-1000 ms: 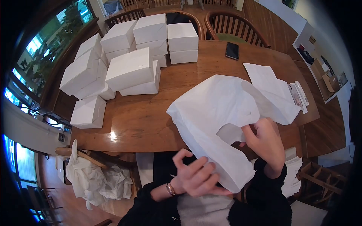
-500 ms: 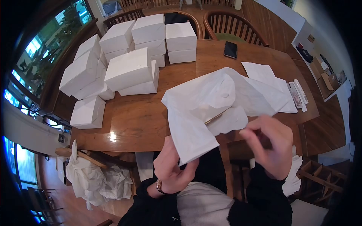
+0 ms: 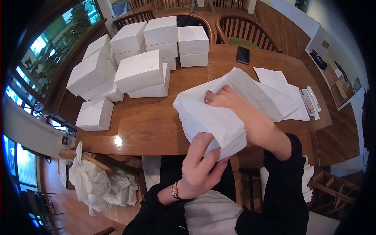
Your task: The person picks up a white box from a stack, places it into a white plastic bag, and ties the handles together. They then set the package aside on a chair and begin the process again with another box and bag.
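Observation:
A soft, creased white paper sheet (image 3: pixel 219 115) lies loosely over the near right of the wooden table, its near end lifted off the edge. My left hand (image 3: pixel 201 168) is closed on that near end, thumb and fingers folded about the paper. Above it, my right hand (image 3: pixel 229 100), with a ring on one finger, reaches across into the hollow of the sheet. Its fingers are bent and the tips are hidden, so I cannot tell what they hold. Paper and forearm now cover the white box flaps that lay in the sheet.
Stacked white boxes (image 3: pixel 141 74) fill the table's (image 3: pixel 145 133) left and far side. On the right lie a black phone (image 3: pixel 243 55), white sheets (image 3: pixel 272 77) and a phone in a patterned case (image 3: pixel 307 103). Crumpled white material (image 3: pixel 94 184) sits on a chair at lower left.
My right hand has moved left and forward into the sheet. My left hand has shifted right, bringing the paper's near end with it. The box flaps are now covered.

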Available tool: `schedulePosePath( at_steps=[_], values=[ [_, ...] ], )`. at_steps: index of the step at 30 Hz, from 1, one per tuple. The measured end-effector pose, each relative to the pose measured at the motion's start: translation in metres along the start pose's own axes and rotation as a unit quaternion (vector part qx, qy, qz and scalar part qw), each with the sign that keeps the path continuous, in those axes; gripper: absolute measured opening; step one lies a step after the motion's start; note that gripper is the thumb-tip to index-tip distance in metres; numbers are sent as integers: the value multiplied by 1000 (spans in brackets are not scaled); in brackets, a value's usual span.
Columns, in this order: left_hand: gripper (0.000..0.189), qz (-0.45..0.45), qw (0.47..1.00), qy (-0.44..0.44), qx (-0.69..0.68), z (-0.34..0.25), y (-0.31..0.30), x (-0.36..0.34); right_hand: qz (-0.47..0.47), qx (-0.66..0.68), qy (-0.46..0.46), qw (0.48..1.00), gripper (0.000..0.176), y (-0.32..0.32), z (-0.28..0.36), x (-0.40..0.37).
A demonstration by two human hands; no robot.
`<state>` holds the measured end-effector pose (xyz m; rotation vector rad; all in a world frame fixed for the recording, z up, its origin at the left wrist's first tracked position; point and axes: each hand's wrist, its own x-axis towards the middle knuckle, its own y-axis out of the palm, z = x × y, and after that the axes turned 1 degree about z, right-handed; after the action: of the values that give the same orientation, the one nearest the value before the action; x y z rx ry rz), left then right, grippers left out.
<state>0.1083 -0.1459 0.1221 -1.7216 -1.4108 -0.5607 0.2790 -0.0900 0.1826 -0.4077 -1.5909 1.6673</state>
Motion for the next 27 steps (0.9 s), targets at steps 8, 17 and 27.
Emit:
schedulePosePath(
  at_steps=[8, 17, 27],
  values=[
    [23, 12, 996, -17, -92, -5, 5, 3, 45, 297, 10, 954, 38, 7, -3, -20],
    [20, 15, 966, -35, -256, -9, 12, 17, 85, 232, 18, 969, 39, 12, -7, -9],
    [26, -21, 977, -24, -212, 2, -7, 39, 117, 167, 17, 979, 40, 32, -39, 16]
  ],
)
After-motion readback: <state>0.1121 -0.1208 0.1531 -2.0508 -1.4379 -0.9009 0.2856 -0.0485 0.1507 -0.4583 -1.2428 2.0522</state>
